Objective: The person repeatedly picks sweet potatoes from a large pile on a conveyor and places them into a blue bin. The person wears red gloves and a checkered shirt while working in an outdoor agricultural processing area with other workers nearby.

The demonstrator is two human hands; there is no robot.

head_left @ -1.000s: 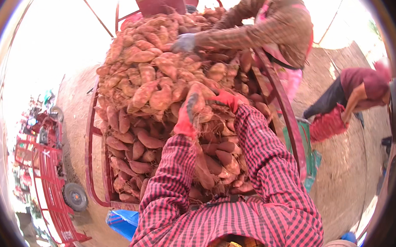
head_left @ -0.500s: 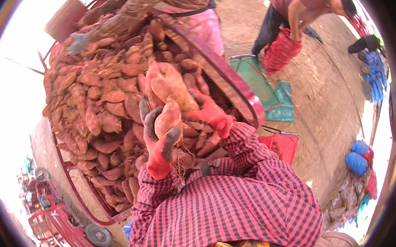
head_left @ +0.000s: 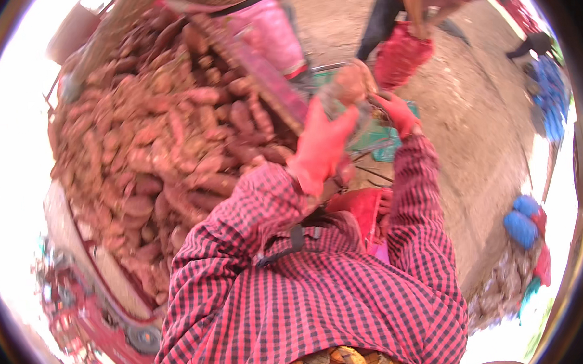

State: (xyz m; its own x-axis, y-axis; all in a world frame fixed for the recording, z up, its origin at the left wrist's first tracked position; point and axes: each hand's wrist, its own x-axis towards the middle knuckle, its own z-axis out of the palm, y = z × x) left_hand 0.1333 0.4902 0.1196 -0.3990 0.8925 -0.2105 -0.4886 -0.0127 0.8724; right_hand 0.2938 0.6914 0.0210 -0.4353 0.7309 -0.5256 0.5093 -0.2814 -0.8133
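Both my hands, in red gloves with dark grey palms, are raised over the right edge of a cart heaped with sweet potatoes (head_left: 172, 141). My left hand (head_left: 322, 141) is closed on a clump of pale reddish sweet potatoes (head_left: 353, 82), its fingers smeared by motion. My right hand (head_left: 396, 112) grips the same clump from the right, thumb and fingers curled. Just below them is a green mesh bag (head_left: 371, 139) on a thin metal frame. Closer to my body a red mesh bag (head_left: 354, 208) hangs open, with sweet potatoes partly visible in it.
The cart's red metal rail (head_left: 254, 73) runs diagonally beside my left hand. Across the heap reaches another person's sleeved arm (head_left: 106, 43). A second person bends over a full red mesh sack (head_left: 403, 53). Blue sacks (head_left: 522, 222) lie at the right; a red vehicle (head_left: 96, 327) stands lower left.
My hands have swung right with the sweet potatoes, from above the heap to over the green bag. The view has shifted slightly, and the red bag near my body shows more.
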